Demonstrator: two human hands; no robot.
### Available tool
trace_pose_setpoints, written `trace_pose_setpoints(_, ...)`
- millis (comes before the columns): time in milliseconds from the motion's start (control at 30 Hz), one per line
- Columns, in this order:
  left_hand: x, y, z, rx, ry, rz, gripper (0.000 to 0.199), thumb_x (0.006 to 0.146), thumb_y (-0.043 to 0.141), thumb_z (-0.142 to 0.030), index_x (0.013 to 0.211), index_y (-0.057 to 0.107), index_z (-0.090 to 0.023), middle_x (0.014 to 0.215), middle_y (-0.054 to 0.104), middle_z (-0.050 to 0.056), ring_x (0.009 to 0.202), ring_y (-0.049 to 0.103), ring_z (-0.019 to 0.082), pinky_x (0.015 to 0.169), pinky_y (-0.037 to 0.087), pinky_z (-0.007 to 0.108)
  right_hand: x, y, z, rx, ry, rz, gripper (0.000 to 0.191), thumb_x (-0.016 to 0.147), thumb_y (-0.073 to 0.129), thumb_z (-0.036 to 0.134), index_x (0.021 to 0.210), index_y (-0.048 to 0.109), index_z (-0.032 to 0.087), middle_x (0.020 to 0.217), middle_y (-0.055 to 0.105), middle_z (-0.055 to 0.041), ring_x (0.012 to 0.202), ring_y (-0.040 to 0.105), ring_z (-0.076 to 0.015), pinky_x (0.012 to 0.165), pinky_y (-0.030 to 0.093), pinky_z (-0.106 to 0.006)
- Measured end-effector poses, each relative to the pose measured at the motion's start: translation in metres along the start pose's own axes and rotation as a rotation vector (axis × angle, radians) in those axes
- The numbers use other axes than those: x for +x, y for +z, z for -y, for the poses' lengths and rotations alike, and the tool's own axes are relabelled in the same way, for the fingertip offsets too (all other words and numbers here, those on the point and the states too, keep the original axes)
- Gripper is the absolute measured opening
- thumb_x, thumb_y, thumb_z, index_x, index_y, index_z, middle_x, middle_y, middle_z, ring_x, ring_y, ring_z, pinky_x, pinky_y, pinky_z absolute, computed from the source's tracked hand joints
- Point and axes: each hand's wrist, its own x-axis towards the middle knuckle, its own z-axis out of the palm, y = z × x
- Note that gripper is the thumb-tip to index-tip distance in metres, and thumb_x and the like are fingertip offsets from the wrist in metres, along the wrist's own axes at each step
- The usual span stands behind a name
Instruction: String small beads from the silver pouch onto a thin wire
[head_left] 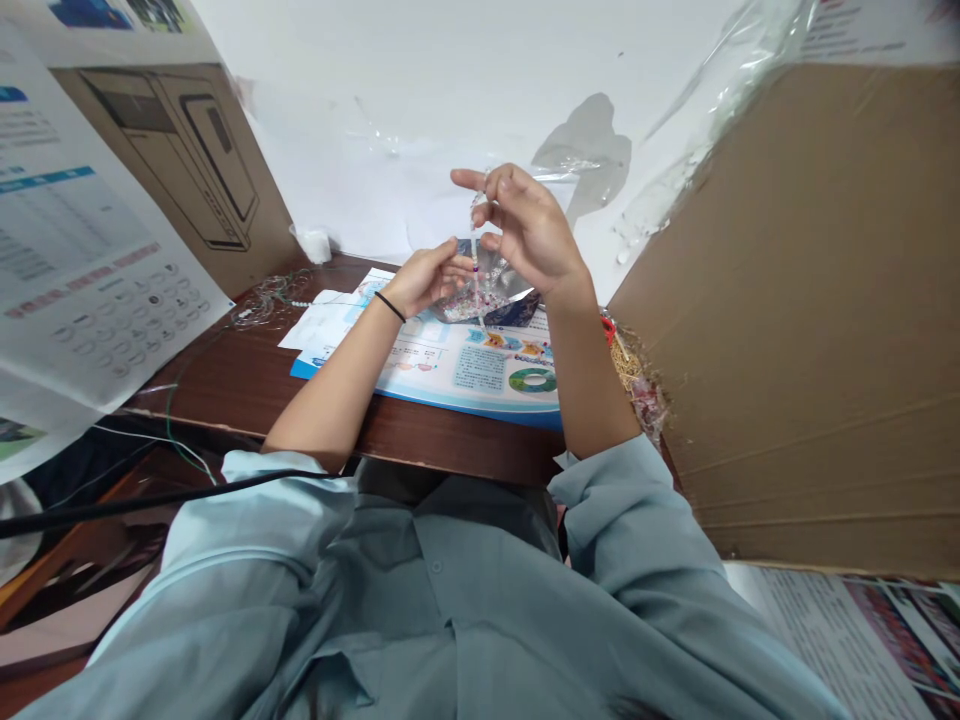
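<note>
A thin string of small beads (475, 268) hangs upright between my hands. My right hand (529, 228) is raised, with its thumb and fingers pinched around the string's upper end. My left hand (427, 280), with a black band on its wrist, reaches in from the left, and its fingertips hold the string lower down. Below them lies an open foil bag (491, 300) holding many colourful beads. The bag rests on a printed blue-edged leaflet (472, 368), partly hidden by my hands.
The brown wooden desk (262, 375) ends close to my body. A tangle of wire with white beads (266, 312) lies at its left. Large cardboard (795, 300) rises at right, beside red-handled scissors (608, 328) and straw-like filling (627, 362). A black cable (150, 495) crosses lower left.
</note>
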Motion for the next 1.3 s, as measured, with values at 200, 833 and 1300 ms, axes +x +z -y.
trace_pose_setpoints(200,-0.01,0.01,-0.004,-0.008,0.07,0.036,0.026,0.095,0.064,-0.039,0.093,0.076,-0.016,0.085,0.076,0.007,0.093,0.075,0.02,0.075,0.058,0.027,0.001,-0.001,-0.001,-0.088,0.05,-0.093,0.03,0.086,0.062,0.056,0.086,0.049,0.03,0.133,0.063,-0.0025,0.102,0.056,-0.0219,0.068,0.05,-0.034)
trace_pose_setpoints(833,-0.007,0.004,-0.016,-0.015,0.295,-0.222,0.02,0.098,0.059,-0.03,0.108,0.072,-0.019,0.108,0.074,0.005,0.12,0.066,0.022,0.088,0.055,0.028,0.008,-0.015,-0.044,-0.208,0.405,0.137,0.03,0.086,0.066,0.048,0.081,0.053,0.021,0.087,0.071,-0.0008,0.061,0.051,-0.005,0.052,0.034,-0.022)
trace_pose_setpoints(1300,0.009,-0.018,-0.005,-0.166,0.153,-0.184,0.052,0.102,0.044,-0.058,0.141,0.057,-0.025,0.119,0.074,0.005,0.111,0.071,0.02,0.089,0.058,0.029,-0.001,-0.01,-0.038,-0.314,0.397,0.424,0.031,0.096,0.061,0.047,0.081,0.055,0.02,0.088,0.07,-0.003,0.059,0.053,-0.0074,0.043,0.036,-0.018)
